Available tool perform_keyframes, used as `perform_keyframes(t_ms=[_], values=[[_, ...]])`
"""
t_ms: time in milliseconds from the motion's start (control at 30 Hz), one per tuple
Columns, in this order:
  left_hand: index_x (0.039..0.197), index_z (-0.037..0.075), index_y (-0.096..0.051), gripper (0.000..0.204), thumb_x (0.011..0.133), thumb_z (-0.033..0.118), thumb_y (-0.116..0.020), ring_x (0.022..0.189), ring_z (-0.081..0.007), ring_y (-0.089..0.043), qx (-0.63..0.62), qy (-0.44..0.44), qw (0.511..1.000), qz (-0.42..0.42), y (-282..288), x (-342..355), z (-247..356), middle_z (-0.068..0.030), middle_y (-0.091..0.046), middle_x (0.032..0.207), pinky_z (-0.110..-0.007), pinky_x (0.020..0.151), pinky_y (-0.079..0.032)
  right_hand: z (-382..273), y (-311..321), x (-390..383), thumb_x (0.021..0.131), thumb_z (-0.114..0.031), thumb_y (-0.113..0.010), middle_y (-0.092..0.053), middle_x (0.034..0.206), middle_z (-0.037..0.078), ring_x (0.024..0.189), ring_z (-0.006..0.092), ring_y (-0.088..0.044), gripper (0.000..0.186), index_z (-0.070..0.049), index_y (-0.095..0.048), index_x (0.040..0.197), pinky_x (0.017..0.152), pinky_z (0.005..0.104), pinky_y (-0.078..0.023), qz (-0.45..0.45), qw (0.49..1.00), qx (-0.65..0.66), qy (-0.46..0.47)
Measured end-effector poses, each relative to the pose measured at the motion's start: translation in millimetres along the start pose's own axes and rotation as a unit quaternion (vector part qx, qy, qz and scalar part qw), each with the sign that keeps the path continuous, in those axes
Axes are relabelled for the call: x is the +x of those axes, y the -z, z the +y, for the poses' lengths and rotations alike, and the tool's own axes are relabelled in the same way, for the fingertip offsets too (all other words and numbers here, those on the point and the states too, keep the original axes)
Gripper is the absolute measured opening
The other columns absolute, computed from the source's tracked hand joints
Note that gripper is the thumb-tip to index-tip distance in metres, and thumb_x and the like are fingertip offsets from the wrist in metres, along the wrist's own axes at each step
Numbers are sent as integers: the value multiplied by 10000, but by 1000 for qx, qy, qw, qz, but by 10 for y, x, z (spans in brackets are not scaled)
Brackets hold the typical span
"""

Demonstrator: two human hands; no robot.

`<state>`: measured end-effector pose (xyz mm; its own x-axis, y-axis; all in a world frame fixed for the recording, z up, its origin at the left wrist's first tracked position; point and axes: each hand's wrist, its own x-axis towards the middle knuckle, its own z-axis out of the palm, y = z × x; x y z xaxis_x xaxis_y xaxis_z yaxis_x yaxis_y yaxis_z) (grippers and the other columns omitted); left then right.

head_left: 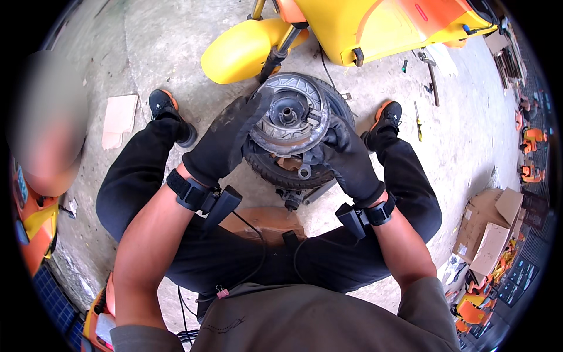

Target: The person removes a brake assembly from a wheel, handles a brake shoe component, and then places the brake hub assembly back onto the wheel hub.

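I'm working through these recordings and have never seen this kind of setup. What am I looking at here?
There is no robot here, only a person at work. The single picture comes from a wide fisheye camera on the person's head, looking down, so straight edges bend near the rim. Picture left is the person's left.

The left hand and right hand, both in black gloves, hold a round metal part from either side, in front of a tyre. Each wrist wears a strapped-on dark device.

The surface is a concrete floor. On it, to the right, lie a screwdriver and a hammer; to the left, a flat piece of cardboard. Part of a yellow vehicle shows at the top.
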<state>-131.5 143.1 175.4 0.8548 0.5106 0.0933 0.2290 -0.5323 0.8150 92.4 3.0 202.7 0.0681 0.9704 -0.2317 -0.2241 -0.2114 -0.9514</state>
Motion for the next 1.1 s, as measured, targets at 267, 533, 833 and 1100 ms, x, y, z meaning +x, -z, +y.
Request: perform_keyframes(t_ms=[267, 533, 833, 1100], values=[[1413, 47, -274, 597, 889, 49, -561, 1194, -216, -495, -286, 79, 954, 51, 11, 2, 251, -133, -433, 1352, -327, 944, -475, -217, -106, -31, 879, -68, -594, -550, 1174, 90, 1010, 123, -551, 557, -8, -342, 1372, 886, 279, -460, -32, 999, 23, -3], [1430, 80, -273, 562, 922, 70, -512, 1166, -209, -492, -568, 202, 798, 3, 7, 42, 293, -116, -354, 1383, -314, 930, -490, -147, -41, 9, 899, -54, -546, -565, 1148, 94, 983, 114, -562, 523, -14, -336, 1377, 849, 253, -469, -18, 995, 93, -40], [1431, 68, -245, 472, 1014, 271, -333, 1236, -194, -448, -186, 56, 981, 16, -35, 33, 81, -106, -402, 1374, -329, 978, -449, -154, 23, 34, 857, 3, -557, -571, 1140, 102, 966, 122, -584, 610, -24, -286, 1403, 816, 251, -494, -21, 984, 173, -24], [1419, 53, -274, 440, 999, 137, -376, 1231, -206, -452, -287, 104, 952, 35, 26, 73, 132, -101, -386, 1380, -324, 988, -437, -128, 27, 39, 832, 34, -557, -555, 1180, 86, 1009, 113, -559, 652, -21, -270, 1416, 843, 250, -474, -7, 995, 99, -7]])
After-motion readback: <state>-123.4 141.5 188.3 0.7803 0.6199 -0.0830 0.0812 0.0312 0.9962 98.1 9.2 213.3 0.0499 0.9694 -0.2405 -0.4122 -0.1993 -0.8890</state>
